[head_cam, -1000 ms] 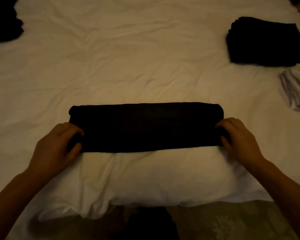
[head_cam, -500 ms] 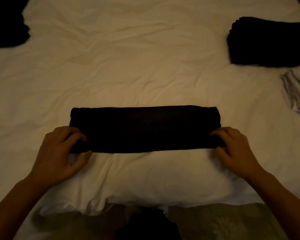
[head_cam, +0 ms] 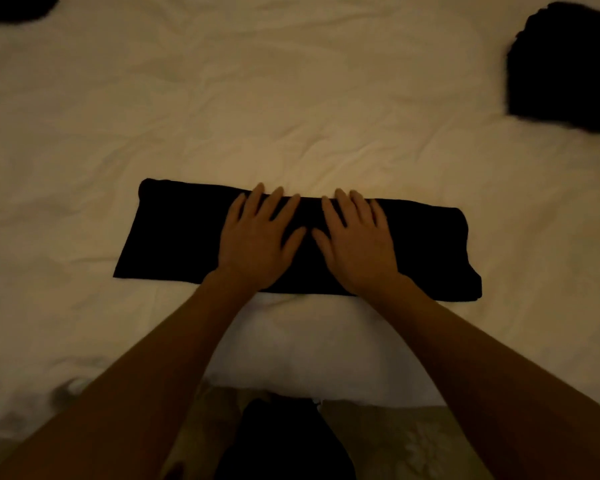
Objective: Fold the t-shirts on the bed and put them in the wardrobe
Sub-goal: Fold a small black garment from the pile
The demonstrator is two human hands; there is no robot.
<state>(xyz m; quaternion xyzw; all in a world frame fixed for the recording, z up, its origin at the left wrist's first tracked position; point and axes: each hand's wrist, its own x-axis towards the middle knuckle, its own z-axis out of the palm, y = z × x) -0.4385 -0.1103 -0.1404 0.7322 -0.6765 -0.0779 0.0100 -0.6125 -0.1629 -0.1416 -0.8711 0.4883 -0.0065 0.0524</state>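
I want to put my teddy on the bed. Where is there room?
Beyond the shirt, the sheet lies bare, from the dark cloth far left to the black pile far right. The near middle is crowded: both hands, left and right, press the shirt.

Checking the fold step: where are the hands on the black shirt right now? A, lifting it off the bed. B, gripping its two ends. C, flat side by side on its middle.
C: the left hand and right hand lie flat, fingers straight, side by side on the middle of the shirt, which lies on the bed.
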